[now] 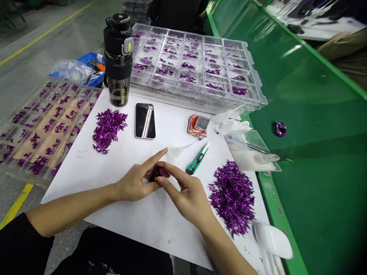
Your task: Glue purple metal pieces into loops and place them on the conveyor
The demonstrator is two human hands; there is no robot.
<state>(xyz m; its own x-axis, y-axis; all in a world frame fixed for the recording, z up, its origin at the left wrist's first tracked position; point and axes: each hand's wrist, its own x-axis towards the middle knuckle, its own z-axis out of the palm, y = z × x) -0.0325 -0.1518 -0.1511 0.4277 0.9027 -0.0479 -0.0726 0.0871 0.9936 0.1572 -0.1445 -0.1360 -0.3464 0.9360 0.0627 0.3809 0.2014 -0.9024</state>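
A small dark purple shiny piece (157, 172) sits between my two hands above the white table; its exact kind is hard to make out. My left hand (137, 182) holds it from the left between thumb and fingers, with the index finger stretched out past it. From the right, my right hand (187, 191) pinches it with thumb and fingertip. Right of my right hand lies a large pile of pointed purple metallic pieces (233, 196). A smaller pile of like pieces (107, 129) is at the back left. A green utility knife (197, 158) rests just beyond my right hand.
Around the white tabletop (120, 225) stand a phone (145, 120), a black bottle (119, 61), a red packet with a metal block (197, 126) and stacked clear compartment trays (197, 72). Another tray (43, 130) is at left. A green conveyor belt (304, 160) carries a round purple piece (279, 128).
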